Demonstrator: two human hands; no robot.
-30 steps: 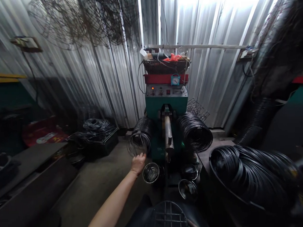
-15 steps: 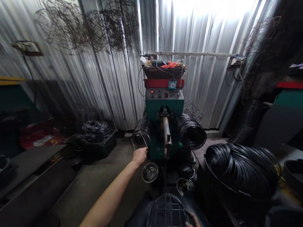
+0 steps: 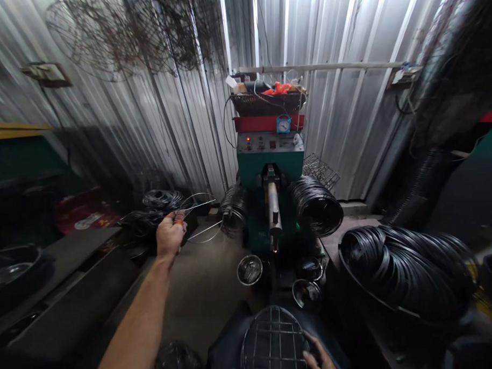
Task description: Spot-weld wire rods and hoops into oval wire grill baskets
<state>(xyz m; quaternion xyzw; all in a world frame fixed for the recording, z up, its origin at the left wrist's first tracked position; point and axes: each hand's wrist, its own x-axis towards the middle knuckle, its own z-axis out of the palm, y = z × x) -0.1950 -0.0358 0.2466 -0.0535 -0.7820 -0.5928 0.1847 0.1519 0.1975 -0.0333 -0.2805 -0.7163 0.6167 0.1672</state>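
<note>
My left hand (image 3: 172, 233) is stretched out to the left of the green machine (image 3: 254, 176), its fingers closed on a thin wire ring (image 3: 207, 240) with straight wires across it. Low in the middle, a round wire grid (image 3: 271, 342) lies over my lap. My right hand (image 3: 319, 357) holds the grid's right edge, fingers curled at the rim. Bundles of wire rings hang on both sides of the machine, the left bundle (image 3: 234, 206) just right of the held ring and the right bundle (image 3: 317, 206) farther off.
Metal bowls (image 3: 249, 270) with small pieces stand below the machine. At the right, a big tub holds many black rings (image 3: 410, 270). A dark bench (image 3: 71, 266) runs along the left. More wire rings (image 3: 163, 201) lie at the back left.
My left hand has moved left, away from the left bundle, with the wire ring in its fingers. My right hand stays at the grid's edge. The view has shifted slightly.
</note>
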